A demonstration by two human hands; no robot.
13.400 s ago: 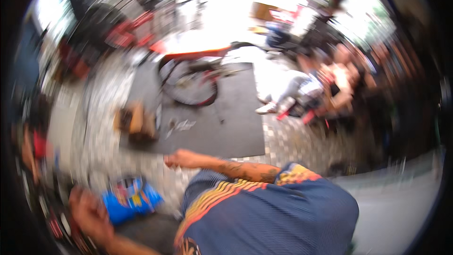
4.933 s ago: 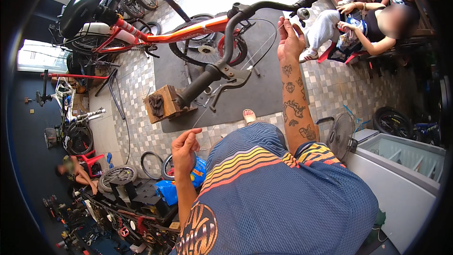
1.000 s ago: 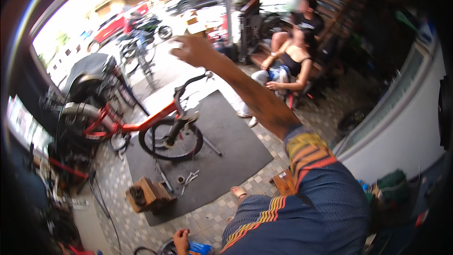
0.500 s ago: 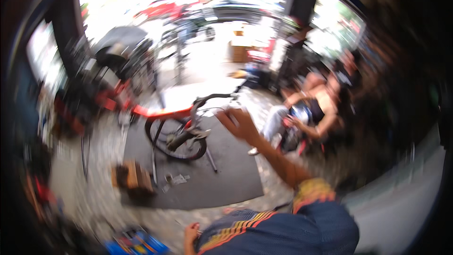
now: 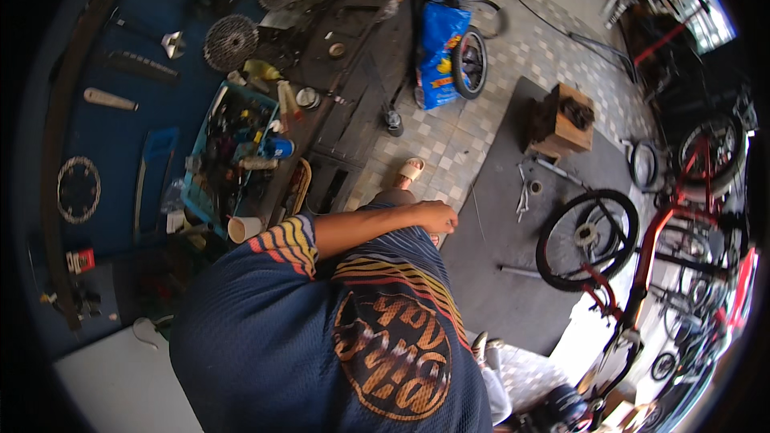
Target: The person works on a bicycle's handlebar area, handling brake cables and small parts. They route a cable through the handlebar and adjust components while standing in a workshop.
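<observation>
My left hand [image 5: 437,216] is held low across my body, in front of the dark shirt [image 5: 281,329]. Its fingers are curled in, with nothing seen sticking out of them. My right hand is out of the picture. The hand is nearest to my own leg and a sandalled foot [image 5: 411,170]. To its left stands a dark workbench [image 5: 345,112]. It carries a teal crate [image 5: 195,192] full of small parts and a pale cup [image 5: 245,229]. To its right, a red bicycle frame [image 5: 651,244] with a black-tyred wheel [image 5: 547,256] stands over a dark mat [image 5: 497,273].
A brown box [image 5: 553,124] and loose wrenches [image 5: 523,192] lie on the mat. A blue bag [image 5: 437,56] leans by a small wheel [image 5: 471,62] on the tiles. Bicycle cassettes [image 5: 231,42] hang on the blue wall. Another person's leg [image 5: 496,385] shows at the bottom.
My view has swung left from the bright doorway to the workbench. My raised right hand has left the picture. My left arm now lies across the view.
</observation>
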